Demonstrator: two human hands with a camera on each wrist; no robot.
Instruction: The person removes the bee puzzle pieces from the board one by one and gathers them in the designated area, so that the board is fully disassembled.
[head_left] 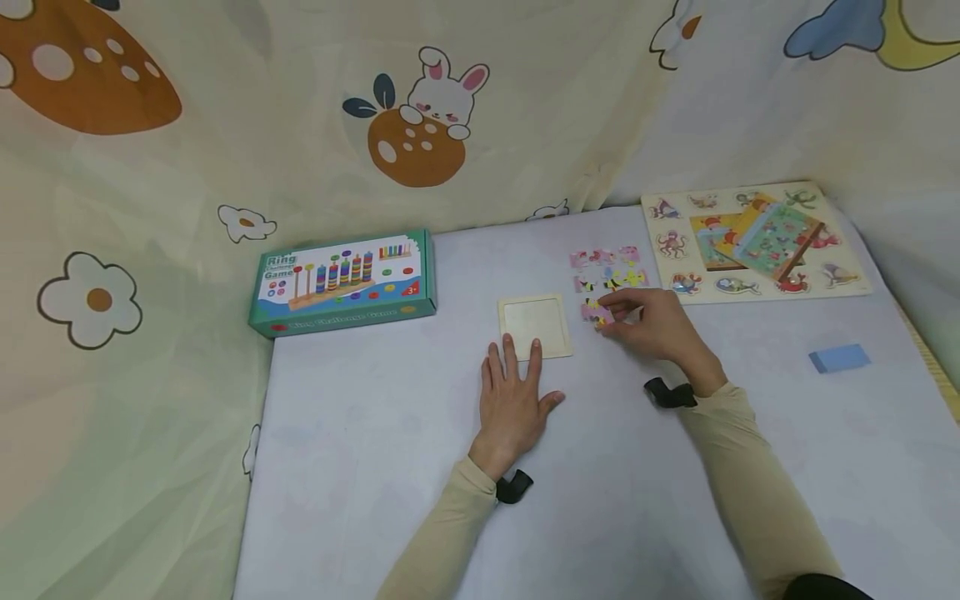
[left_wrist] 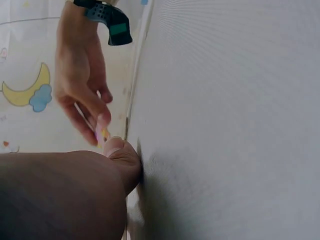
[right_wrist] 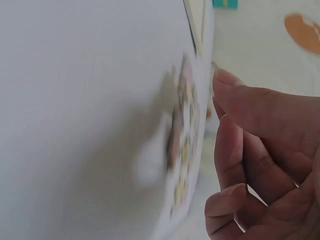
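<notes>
My left hand point(head_left: 513, 412) lies flat, fingers spread, with its fingertips on the lower edge of a square pale wooden puzzle frame point(head_left: 568, 333). In the left wrist view its thumb point(left_wrist: 125, 162) rests along the table. My right hand point(head_left: 648, 325) pinches a pink and yellow puzzle piece point(head_left: 597, 313) between thumb and fingers, just right of the frame. The left wrist view shows that piece point(left_wrist: 101, 134) raised off the table, and only its thin edge point(right_wrist: 214, 65) appears in the right wrist view. Several loose puzzle pieces point(head_left: 600, 258) lie in rows beyond the right hand.
At the back left stands a green ring game box point(head_left: 341, 283). A wooden picture board point(head_left: 855, 287) lies at the back right with small colourful puzzles point(head_left: 776, 237) stacked on it. Nearer on the right is a blue block point(head_left: 840, 358). A patterned curtain point(head_left: 300, 150) hangs behind the table.
</notes>
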